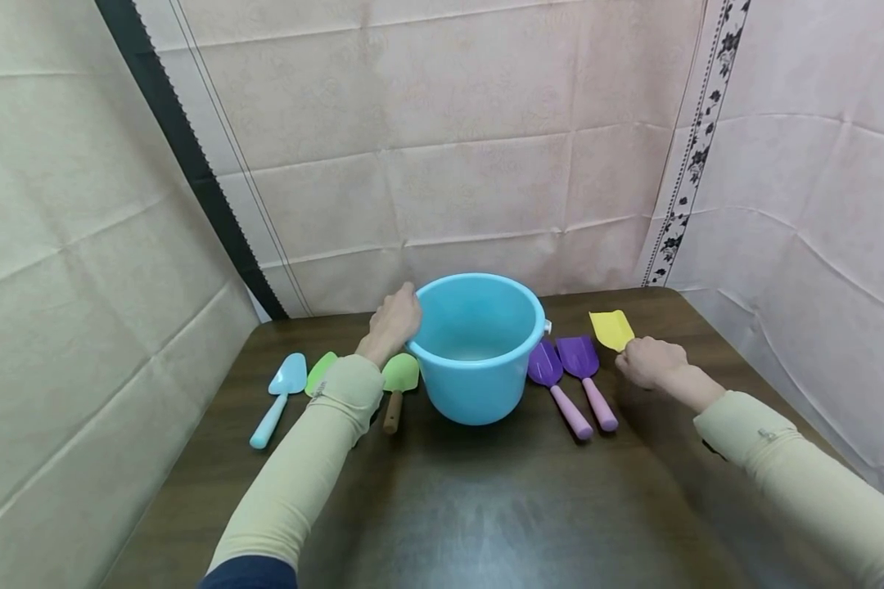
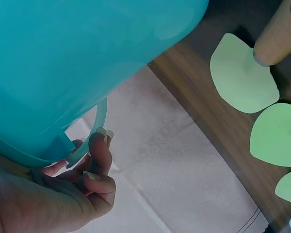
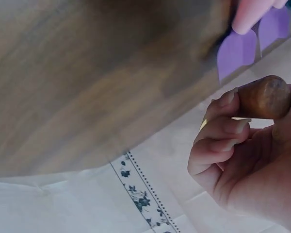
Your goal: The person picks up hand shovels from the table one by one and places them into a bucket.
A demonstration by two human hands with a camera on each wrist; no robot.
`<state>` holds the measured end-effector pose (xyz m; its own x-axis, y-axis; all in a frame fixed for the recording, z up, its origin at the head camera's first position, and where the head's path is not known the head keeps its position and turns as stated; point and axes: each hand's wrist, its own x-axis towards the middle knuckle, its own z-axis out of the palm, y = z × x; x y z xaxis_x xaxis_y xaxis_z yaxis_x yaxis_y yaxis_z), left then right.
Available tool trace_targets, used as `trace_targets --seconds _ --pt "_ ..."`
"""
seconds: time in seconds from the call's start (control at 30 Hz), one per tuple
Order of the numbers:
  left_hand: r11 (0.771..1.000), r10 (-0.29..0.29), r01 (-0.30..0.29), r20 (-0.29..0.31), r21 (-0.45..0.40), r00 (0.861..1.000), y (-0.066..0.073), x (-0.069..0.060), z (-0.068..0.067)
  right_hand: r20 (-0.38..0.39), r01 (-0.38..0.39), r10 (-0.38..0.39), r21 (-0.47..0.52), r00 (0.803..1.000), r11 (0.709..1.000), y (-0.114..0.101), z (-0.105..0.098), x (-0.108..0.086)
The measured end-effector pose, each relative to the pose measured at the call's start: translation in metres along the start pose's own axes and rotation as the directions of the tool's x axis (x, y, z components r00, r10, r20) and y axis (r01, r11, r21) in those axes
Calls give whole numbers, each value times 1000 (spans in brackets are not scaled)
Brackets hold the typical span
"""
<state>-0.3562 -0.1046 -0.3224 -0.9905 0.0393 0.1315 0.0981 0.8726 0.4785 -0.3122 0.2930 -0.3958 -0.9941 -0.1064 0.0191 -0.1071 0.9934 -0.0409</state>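
A light blue bucket (image 1: 474,388) stands upright at the back middle of the table. My left hand (image 1: 396,321) is at its left rim; in the left wrist view the fingers of my left hand (image 2: 94,179) curl round the bucket's handle (image 2: 101,116). On the right, my right hand (image 1: 651,362) grips a yellow shovel (image 1: 612,329) by its handle, blade pointing toward the back. The right wrist view shows the brown wooden end of that handle (image 3: 266,97) in the curled fingers of my right hand (image 3: 247,155).
Two purple shovels (image 1: 579,357) with pink handles lie right of the bucket. To its left lie green trowels (image 1: 401,373), one with a wooden handle, and a light blue trowel (image 1: 289,376). Pale cloth (image 1: 479,106) hangs behind the brown table (image 1: 486,507) and at both sides.
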Motion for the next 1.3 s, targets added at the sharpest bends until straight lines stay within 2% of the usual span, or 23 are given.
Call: trace_targets --seconds 0.23,0.53,0.97,1.3 --pt "1000 0 0 2 2 1000 1 -1 0 5 -3 3 -5 1000 1000 -3 -17 3" --pt "1000 0 0 7 -1 1000 -2 -2 -2 -32 -14 14 6 999 1000 -7 -34 6" --pt "1000 12 -12 16 13 1000 -1 -3 0 -48 -11 12 15 999 1000 -10 -58 -1" --pt "1000 8 -8 7 12 1000 -1 -2 -1 -45 5 -5 7 999 1000 -13 -64 3"
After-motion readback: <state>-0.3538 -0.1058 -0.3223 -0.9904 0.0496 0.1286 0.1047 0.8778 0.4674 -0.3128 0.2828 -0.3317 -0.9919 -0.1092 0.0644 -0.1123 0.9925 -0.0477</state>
